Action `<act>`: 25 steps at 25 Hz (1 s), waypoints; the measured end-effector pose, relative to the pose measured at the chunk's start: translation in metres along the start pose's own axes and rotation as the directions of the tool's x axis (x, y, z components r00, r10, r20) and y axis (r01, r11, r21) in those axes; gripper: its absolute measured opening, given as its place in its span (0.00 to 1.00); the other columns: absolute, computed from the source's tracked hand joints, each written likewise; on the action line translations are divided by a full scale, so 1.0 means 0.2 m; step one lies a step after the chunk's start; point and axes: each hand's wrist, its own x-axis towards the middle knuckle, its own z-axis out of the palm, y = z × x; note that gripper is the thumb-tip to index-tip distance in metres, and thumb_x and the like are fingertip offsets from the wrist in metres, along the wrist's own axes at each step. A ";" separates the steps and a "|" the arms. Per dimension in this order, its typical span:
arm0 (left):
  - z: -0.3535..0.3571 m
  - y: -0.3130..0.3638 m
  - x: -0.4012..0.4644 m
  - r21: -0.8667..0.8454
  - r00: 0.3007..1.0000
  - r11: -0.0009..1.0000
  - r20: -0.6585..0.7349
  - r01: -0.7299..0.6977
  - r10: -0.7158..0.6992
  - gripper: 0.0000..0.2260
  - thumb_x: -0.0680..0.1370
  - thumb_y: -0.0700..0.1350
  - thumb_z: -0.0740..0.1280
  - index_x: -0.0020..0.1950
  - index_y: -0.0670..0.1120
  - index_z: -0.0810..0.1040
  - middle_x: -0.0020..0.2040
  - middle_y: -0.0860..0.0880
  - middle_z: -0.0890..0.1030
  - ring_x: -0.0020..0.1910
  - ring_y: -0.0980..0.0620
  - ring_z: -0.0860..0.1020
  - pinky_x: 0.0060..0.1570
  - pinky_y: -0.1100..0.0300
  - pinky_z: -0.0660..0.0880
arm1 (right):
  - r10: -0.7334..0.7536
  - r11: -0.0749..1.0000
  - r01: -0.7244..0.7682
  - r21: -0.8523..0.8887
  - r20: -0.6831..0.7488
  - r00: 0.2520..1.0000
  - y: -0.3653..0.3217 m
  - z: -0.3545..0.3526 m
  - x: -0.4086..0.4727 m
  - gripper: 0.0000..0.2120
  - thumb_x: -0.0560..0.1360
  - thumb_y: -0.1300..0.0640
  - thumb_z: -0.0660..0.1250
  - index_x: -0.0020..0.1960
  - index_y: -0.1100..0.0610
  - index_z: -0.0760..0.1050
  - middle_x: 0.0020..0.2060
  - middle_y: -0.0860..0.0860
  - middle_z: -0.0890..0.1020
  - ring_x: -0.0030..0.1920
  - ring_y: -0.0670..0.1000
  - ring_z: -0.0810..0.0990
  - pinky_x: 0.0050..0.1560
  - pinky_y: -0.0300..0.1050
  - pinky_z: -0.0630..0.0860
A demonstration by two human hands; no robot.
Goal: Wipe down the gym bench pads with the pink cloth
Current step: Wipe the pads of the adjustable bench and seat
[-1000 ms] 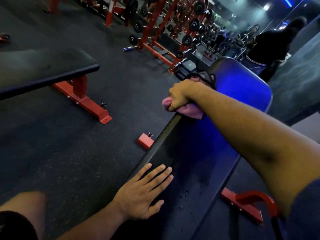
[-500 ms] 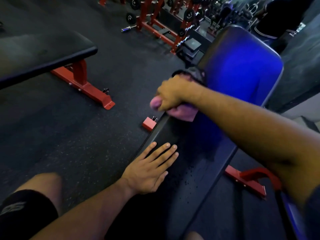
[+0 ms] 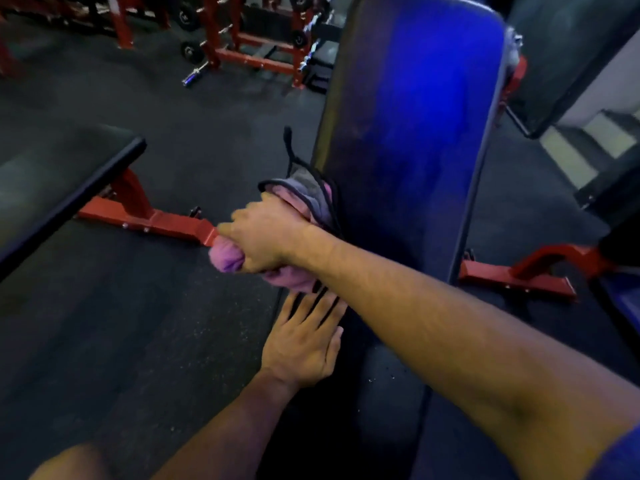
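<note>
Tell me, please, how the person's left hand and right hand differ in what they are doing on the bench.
The right hand is curled round the bunched pink cloth at the bench pad's left edge; the left hand holds nothing. The right hand's fingers are closed, while the left hand's are straight and spread, flat on the pad. The right hand reaches farther up the bench than the left hand. Both are at the same pad's left side.

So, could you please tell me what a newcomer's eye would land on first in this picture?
Probably the bench pad running up the middle, its raised back glowing vivid blue. Next, the right hand at the pad's left edge, its grip bunched round the pink cloth. Below it, the left hand lies flat on the dark lower pad, and red bench frames stand out against the black floor on the left.
</note>
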 end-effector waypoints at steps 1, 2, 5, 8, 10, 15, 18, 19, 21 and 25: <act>0.00 0.00 -0.01 0.000 1.000 1.000 0.004 -0.003 0.003 0.20 0.81 0.51 0.61 0.71 0.45 0.78 0.70 0.45 0.78 0.70 0.41 0.74 0.73 0.41 0.64 | 0.044 0.999 -0.045 -0.008 -0.081 0.996 -0.01 -0.02 -0.04 0.20 0.72 0.38 0.64 0.59 0.47 0.75 0.55 0.48 0.82 0.54 0.55 0.83 0.52 0.51 0.75; 0.00 0.00 -0.01 0.011 1.000 1.000 0.004 0.006 -0.006 0.20 0.82 0.51 0.60 0.69 0.45 0.80 0.68 0.44 0.80 0.68 0.39 0.76 0.72 0.40 0.65 | 0.092 0.996 -0.092 0.006 -0.168 0.982 -0.02 -0.05 -0.10 0.22 0.72 0.37 0.64 0.62 0.47 0.75 0.55 0.48 0.81 0.55 0.55 0.82 0.53 0.51 0.73; -0.03 0.03 0.01 0.007 0.999 1.000 -0.031 0.011 -0.010 0.20 0.82 0.49 0.60 0.69 0.43 0.81 0.68 0.42 0.80 0.68 0.37 0.76 0.74 0.38 0.65 | 0.337 0.941 -0.289 0.177 -0.392 0.856 -0.04 -0.08 -0.44 0.27 0.70 0.34 0.63 0.62 0.49 0.76 0.53 0.49 0.81 0.52 0.55 0.81 0.52 0.53 0.73; -0.09 0.06 0.02 -0.001 0.999 1.000 0.046 0.028 -0.027 0.25 0.82 0.48 0.58 0.79 0.44 0.70 0.80 0.44 0.68 0.81 0.42 0.63 0.79 0.38 0.58 | 0.611 0.791 -0.439 0.426 -0.536 0.582 -0.03 0.01 -0.88 0.26 0.68 0.42 0.64 0.62 0.52 0.78 0.52 0.51 0.82 0.51 0.58 0.81 0.51 0.57 0.76; -0.09 0.12 0.03 0.029 0.992 0.995 0.084 0.096 -0.098 0.29 0.82 0.49 0.57 0.84 0.45 0.62 0.85 0.46 0.59 0.84 0.45 0.56 0.81 0.38 0.55 | 0.812 0.584 -0.453 0.673 -0.484 0.327 0.00 0.15 -1.16 0.24 0.71 0.50 0.66 0.67 0.53 0.76 0.57 0.51 0.81 0.56 0.56 0.81 0.58 0.57 0.76; -0.03 0.20 -0.05 0.060 0.987 0.987 0.058 0.147 -0.151 0.30 0.84 0.55 0.57 0.84 0.45 0.61 0.85 0.44 0.58 0.84 0.44 0.56 0.80 0.36 0.54 | 0.978 0.209 -0.363 0.908 -0.201 0.058 -0.03 0.54 -1.47 0.20 0.81 0.52 0.62 0.71 0.57 0.69 0.66 0.51 0.76 0.66 0.51 0.76 0.67 0.54 0.73; -0.01 0.19 -0.06 0.068 0.989 0.988 0.034 0.141 -0.143 0.28 0.84 0.54 0.56 0.84 0.46 0.62 0.84 0.44 0.59 0.84 0.44 0.57 0.80 0.36 0.54 | 0.974 0.226 -0.374 0.900 -0.219 0.061 -0.02 0.59 -1.47 0.20 0.82 0.61 0.64 0.72 0.56 0.69 0.67 0.51 0.75 0.67 0.48 0.74 0.68 0.52 0.72; -0.01 0.19 -0.05 0.067 0.990 0.988 0.024 0.137 -0.139 0.28 0.84 0.54 0.56 0.84 0.46 0.62 0.84 0.44 0.59 0.84 0.43 0.57 0.80 0.36 0.55 | 0.967 0.248 -0.399 0.883 -0.248 0.051 0.02 0.57 -1.45 0.21 0.81 0.62 0.64 0.73 0.55 0.69 0.67 0.51 0.75 0.67 0.48 0.74 0.68 0.52 0.72; 0.00 0.19 -0.06 0.063 0.991 0.989 0.010 0.135 -0.136 0.28 0.84 0.53 0.56 0.83 0.46 0.63 0.84 0.44 0.60 0.83 0.43 0.57 0.80 0.36 0.55 | 0.953 0.292 -0.451 0.843 -0.298 0.060 0.10 0.53 -1.37 0.24 0.79 0.60 0.64 0.74 0.54 0.68 0.68 0.51 0.74 0.67 0.49 0.74 0.68 0.52 0.72; 0.01 0.18 -0.06 0.061 0.992 0.990 0.005 0.127 -0.128 0.29 0.83 0.54 0.57 0.83 0.45 0.64 0.84 0.43 0.60 0.84 0.42 0.57 0.79 0.35 0.55 | 0.961 0.275 -0.690 0.669 -0.198 0.191 0.15 0.50 -1.16 0.36 0.75 0.49 0.62 0.81 0.48 0.56 0.80 0.56 0.57 0.75 0.61 0.66 0.70 0.62 0.71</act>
